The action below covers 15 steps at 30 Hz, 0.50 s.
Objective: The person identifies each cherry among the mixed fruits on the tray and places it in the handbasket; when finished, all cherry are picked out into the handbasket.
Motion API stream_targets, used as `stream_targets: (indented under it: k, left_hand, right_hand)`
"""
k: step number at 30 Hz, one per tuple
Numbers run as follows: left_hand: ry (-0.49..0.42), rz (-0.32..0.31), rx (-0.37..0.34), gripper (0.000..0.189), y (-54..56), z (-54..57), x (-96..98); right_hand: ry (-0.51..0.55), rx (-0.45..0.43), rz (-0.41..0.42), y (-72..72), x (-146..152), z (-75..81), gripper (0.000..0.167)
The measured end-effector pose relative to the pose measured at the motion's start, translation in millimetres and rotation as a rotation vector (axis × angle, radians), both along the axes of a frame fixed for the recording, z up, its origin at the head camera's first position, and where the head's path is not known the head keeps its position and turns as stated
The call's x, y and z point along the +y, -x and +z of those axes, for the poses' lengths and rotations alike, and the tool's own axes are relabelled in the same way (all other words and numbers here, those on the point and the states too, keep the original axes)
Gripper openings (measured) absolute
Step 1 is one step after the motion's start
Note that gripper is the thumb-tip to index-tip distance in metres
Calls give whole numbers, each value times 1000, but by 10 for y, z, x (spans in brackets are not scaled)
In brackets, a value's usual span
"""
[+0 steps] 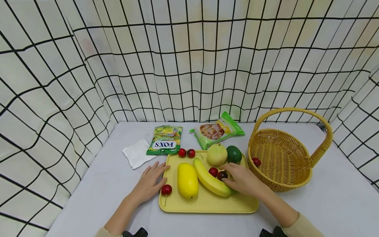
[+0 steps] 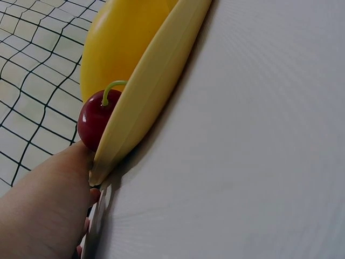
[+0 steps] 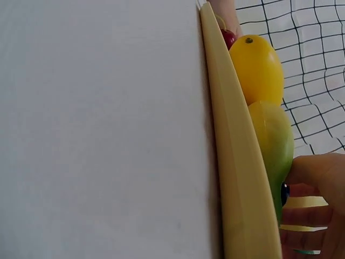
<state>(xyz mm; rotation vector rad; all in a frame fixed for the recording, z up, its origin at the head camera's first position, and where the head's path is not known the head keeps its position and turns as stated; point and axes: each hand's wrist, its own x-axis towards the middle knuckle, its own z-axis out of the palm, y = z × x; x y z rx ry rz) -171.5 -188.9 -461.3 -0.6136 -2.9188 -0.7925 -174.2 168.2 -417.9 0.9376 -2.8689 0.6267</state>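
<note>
Left hand (image 1: pixel 152 181), fingers extended, at the left edge of the yellow tray (image 1: pixel 207 206); right hand (image 1: pixel 241 178), fingers about the dark cherry (image 1: pixel 221 175) inward of the right edge, grip uncertain; hazard: a loose pinch could roll it against the banana (image 1: pixel 209 179).

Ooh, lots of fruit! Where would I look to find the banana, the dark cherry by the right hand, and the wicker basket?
Banana (image 1: pixel 208 179): head view, middle of its curved yellow peel.
Dark cherry (image 1: pixel 222 175): head view, its round body.
Wicker basket (image 1: pixel 282 158): head view, bare woven inside.
</note>
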Motion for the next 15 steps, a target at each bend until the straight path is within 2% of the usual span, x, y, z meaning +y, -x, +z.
stream_targets:
  k: [15]
  left_hand:
    - [-9, 2, -2, 45, -7, 13, 12]
  right_hand:
    - [5, -59, -41, 52, 18, -26, 34]
